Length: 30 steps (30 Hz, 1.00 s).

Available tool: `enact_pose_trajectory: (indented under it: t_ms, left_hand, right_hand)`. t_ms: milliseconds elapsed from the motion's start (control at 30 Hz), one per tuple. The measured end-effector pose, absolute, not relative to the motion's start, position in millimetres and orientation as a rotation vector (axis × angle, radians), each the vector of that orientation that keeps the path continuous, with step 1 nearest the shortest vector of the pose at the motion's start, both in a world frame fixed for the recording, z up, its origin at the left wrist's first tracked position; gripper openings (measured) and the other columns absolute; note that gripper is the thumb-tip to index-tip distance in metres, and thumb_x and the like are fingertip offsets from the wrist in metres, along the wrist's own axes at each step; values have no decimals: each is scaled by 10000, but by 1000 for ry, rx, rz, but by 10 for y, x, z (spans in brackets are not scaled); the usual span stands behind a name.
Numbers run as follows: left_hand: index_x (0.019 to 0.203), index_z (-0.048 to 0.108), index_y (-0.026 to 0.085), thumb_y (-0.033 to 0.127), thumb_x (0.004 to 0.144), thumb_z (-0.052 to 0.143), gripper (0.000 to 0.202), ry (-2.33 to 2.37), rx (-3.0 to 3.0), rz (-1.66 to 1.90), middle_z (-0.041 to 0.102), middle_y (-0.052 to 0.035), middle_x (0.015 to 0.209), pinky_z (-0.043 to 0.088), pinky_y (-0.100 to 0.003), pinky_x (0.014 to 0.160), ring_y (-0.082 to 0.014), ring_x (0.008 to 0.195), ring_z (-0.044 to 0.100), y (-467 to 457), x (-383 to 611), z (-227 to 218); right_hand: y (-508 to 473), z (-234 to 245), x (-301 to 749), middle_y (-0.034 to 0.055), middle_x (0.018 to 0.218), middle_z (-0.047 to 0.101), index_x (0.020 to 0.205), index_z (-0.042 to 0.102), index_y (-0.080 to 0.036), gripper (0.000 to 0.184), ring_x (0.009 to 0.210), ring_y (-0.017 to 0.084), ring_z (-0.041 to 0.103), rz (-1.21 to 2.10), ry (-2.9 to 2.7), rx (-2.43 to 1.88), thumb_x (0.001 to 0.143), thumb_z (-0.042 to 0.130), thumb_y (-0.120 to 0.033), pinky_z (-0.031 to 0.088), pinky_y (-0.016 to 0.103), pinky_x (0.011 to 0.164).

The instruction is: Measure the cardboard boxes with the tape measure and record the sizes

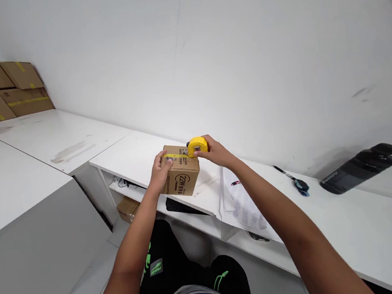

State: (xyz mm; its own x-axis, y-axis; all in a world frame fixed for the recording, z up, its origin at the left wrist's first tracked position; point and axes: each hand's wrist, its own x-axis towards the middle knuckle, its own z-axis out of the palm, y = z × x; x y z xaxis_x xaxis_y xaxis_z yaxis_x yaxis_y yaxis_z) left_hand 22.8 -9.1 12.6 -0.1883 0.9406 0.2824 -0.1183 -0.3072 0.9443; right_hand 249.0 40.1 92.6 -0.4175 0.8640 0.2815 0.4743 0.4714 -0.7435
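Note:
A small brown cardboard box (182,177) stands on the white desk (350,228). My right hand (215,151) is closed round a yellow tape measure (197,146) at the box's far right top corner. The yellow tape blade (176,156) runs leftward across the box top. My left hand (160,167) pinches the blade's end down at the box's left top edge, fingers curled over the corner.
A sheet of printed paper (245,205) lies to the right of the box. Farther right are a black marker (282,170), a small dark object (301,187) and a black bottle (361,168) lying on its side. Stacked cartons (1,89) sit far left.

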Motion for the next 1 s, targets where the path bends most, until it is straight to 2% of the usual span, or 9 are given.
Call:
enact_pose_trajectory:
  t_ms: [167,367,467,600,700,800,1000]
  left_hand:
    - [1295,501,238,363,813,635,516,1070,1214,1618,547,-91,1314,473,-389,967,-252,1148,567,-104,231,159]
    - [1361,394,233,339,811,650,616,1047,1174,1685,440,-107,1435,393,-375,1049,-251,1289,466,-64,232,97]
    - [1374,359,225,337,817,639,634,1009,1154,1675,497,-112,1368,433,-383,998,-252,1229,517,-69,241,90]
    - [1329,411,223,336,834,602,542,1012,1158,1621,600,-80,1200,486,-385,899,-239,1059,609,-114,243,117]
    - [1323,441,223,346,840,595,521,1012,1184,1603,625,-72,1162,491,-383,879,-242,1023,624,-146,239,133]
    - [1349,453,219,338,847,590,534,1044,1183,1623,623,-80,1219,471,-386,926,-251,1075,613,-160,237,142]
    - [1426,422,198,300,843,603,619,1178,1164,1615,496,-94,1438,363,-366,1081,-256,1297,482,-156,239,178]
  right_hand:
    - [456,1008,2136,26,1014,640,1090,490,-249,474,867,208,601,757,-2177,-1076,738,696,-491,491,323,702]
    - [499,1050,1708,19,988,654,1095,474,-250,474,850,203,601,693,-2309,-1003,751,673,-509,471,305,713]
    - [486,1057,1567,23,1015,657,1112,473,-251,466,858,204,601,676,-2346,-989,768,655,-508,464,305,720]
    - [443,1102,1492,33,996,665,1137,471,-264,463,838,227,604,561,-2438,-1037,775,646,-494,448,318,702]
    - [406,1141,1514,44,978,666,1146,467,-269,475,818,245,606,482,-2470,-1088,779,636,-517,435,324,673]
    - [382,1142,1575,45,970,662,1126,456,-262,473,805,242,607,488,-2456,-1126,784,623,-543,435,323,664]
    - [368,1034,1854,20,931,656,1042,443,-263,458,789,218,604,558,-2386,-1159,776,621,-591,442,311,656]
